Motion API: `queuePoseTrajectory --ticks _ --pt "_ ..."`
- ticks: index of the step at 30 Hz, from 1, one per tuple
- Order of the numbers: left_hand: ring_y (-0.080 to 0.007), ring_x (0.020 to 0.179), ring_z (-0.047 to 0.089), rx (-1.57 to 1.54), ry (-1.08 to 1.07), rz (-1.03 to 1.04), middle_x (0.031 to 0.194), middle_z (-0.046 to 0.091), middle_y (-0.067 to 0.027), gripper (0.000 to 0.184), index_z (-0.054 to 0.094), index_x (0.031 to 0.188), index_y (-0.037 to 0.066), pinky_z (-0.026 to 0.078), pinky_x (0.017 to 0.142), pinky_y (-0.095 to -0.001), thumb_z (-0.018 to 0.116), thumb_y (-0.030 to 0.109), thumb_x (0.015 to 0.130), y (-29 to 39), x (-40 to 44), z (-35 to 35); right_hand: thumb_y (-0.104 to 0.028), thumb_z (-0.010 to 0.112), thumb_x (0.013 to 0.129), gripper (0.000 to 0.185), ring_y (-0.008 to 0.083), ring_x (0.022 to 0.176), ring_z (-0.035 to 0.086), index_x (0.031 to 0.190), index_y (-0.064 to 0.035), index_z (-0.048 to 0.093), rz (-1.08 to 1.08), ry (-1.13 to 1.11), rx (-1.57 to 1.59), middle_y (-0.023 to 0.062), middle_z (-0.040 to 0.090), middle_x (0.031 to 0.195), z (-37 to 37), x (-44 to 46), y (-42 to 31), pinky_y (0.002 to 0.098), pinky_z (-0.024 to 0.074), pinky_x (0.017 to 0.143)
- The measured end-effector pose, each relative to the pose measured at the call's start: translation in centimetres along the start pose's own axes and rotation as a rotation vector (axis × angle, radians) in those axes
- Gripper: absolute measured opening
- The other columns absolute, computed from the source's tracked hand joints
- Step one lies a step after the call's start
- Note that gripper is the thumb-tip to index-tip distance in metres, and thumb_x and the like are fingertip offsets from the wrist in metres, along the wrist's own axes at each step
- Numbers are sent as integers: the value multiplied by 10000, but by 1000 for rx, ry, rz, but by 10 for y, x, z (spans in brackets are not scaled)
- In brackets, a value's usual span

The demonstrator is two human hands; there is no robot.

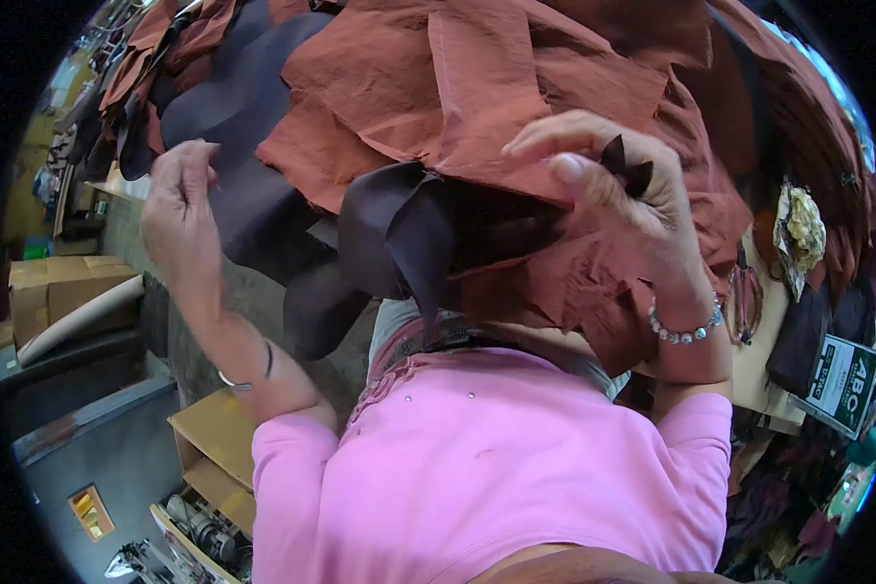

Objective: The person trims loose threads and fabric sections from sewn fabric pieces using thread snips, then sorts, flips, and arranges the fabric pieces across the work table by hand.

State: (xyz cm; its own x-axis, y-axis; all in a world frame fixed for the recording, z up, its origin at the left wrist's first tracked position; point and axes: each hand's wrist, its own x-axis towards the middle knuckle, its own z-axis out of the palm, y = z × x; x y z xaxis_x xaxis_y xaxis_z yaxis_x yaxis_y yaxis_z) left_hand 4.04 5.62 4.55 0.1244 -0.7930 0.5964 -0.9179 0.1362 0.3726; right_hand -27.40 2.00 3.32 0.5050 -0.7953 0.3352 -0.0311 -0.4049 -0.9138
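Observation:
My left hand (pixel 180 195) is raised at the left, fingertips pressed together in a pinch; whatever they hold is too small to make out. Beside it hangs dark smooth fabric (pixel 238 107). My right hand (pixel 633 190) is over the rust-brown fabric (pixel 496 107), its thumb and forefinger apart. A small dark pointed piece (pixel 628 170) is lodged in that hand, against the curled fingers; its kind is unclear. Between my hands a dark fabric flap (pixel 394 229) hangs from the brown cloth's near edge, beside a shadowed fold.
Cardboard boxes (pixel 73 292) and a pale roll (pixel 83 316) are at the left. Another open carton (pixel 214 438) stands near my left elbow. At the right are a green-and-white box (pixel 844 384), crumpled wrapping (pixel 800 234) and a hanging loop (pixel 745 302). Layered brown fabric covers the far side.

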Motion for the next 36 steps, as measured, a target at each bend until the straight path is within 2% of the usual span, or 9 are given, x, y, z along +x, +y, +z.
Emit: queuePoseTrajectory --ticks 1,6,8,12,19,22,27,31,36 --pt "-164 861 564 361 -10 -7 995 585 -75 140 573 796 3 437 725 -286 551 136 834 -5 0 -6 -107 570 803 161 170 716 574 928 -12 604 -65 9 -184 53 614 809 -3 6 -7 265 446 660" --pt "-227 951 536 -184 -145 69 1011 578 -80 135 623 860 19 415 808 -320 598 121 775 27 -4 6 10 566 715 245 261 859 581 954 -39 583 -463 -164 -701 85 602 940 4 58 10 343 451 694" --pt "-262 974 534 -189 -332 349 1022 581 -104 269 603 952 18 412 832 -330 643 101 700 54 -1 29 10 571 685 277 283 870 568 957 -44 576 -437 -235 -797 78 599 960 12 75 37 354 450 704" --pt "-257 966 548 -473 -501 327 1072 567 -114 309 566 968 -5 419 844 -325 658 85 687 48 -6 87 11 572 672 282 281 887 563 949 -39 568 -272 -261 -831 85 596 979 10 88 52 354 451 719" --pt "-131 895 541 -1814 -412 -73 989 559 -154 171 462 856 18 443 778 -247 509 -97 738 71 -12 89 75 551 595 258 276 804 601 836 -17 564 -699 206 -677 141 585 840 -16 70 -6 317 484 668" --pt "-134 898 537 -1592 -461 -303 954 553 -123 190 461 890 16 433 793 -253 476 -115 753 99 -7 52 117 509 577 288 268 777 592 838 5 554 -774 283 -649 136 574 824 -19 67 -2 299 473 660" --pt "-113 854 531 -991 -707 -12 878 571 -55 201 578 893 -33 409 798 -226 443 -96 758 107 -9 67 104 543 636 228 239 687 568 837 -4 534 -461 182 -666 131 572 808 -18 53 19 287 458 600" --pt "-98 848 520 -1156 -690 -173 868 569 -42 204 555 944 -27 406 791 -218 430 -70 788 107 -18 82 107 545 612 350 240 846 598 926 -38 602 -463 122 -611 98 600 928 -11 20 9 291 481 655" --pt "-70 806 507 -1183 -728 -227 857 555 -19 195 554 945 -15 410 749 -200 419 -45 808 100 -15 87 -138 598 628 146 82 550 498 750 -63 624 -702 -174 -923 88 598 958 20 -32 22 226 380 473"
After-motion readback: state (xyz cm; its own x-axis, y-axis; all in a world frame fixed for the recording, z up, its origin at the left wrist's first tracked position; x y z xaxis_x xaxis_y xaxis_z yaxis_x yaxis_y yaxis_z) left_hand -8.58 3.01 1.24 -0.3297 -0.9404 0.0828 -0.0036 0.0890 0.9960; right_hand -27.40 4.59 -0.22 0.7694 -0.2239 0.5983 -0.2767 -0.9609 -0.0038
